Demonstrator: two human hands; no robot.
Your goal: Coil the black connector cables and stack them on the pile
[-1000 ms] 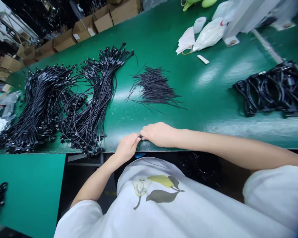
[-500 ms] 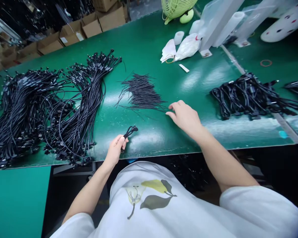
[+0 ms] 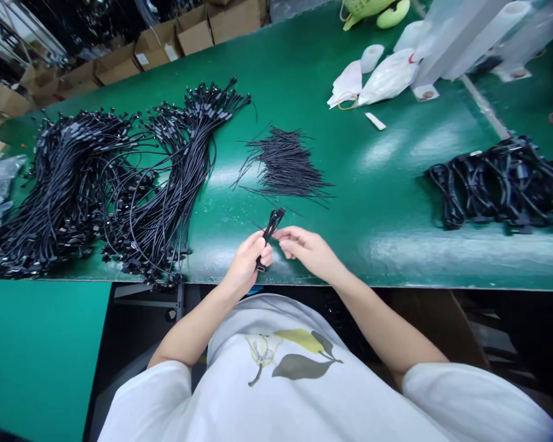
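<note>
My left hand (image 3: 249, 261) is closed round a folded black cable (image 3: 271, 228), whose looped end and connectors stick out above the fingers. Close on its right, my right hand (image 3: 306, 248) pinches with thumb and forefinger at the side of that cable. A thin black twist tie (image 3: 257, 226) shows as a fine line left of the cable; its other end runs toward my right fingertips, mostly hidden. Beyond both hands lies a loose pile of black twist ties (image 3: 290, 162) on the green table (image 3: 350, 245).
Large heaps of long black cables (image 3: 69, 178) and another bundle (image 3: 198, 135) cover the left side. Folded, bundled cables (image 3: 498, 184) lie at right. A white plastic bag (image 3: 389, 77), a white roll (image 3: 372, 58) and a grey post stand at the back, with cardboard boxes (image 3: 156, 46) beyond.
My right hand has come from the edge of the tie pile to the cable, bringing a tie. My left hand has lifted the folded cable toward the middle. The view has shifted somewhat.
</note>
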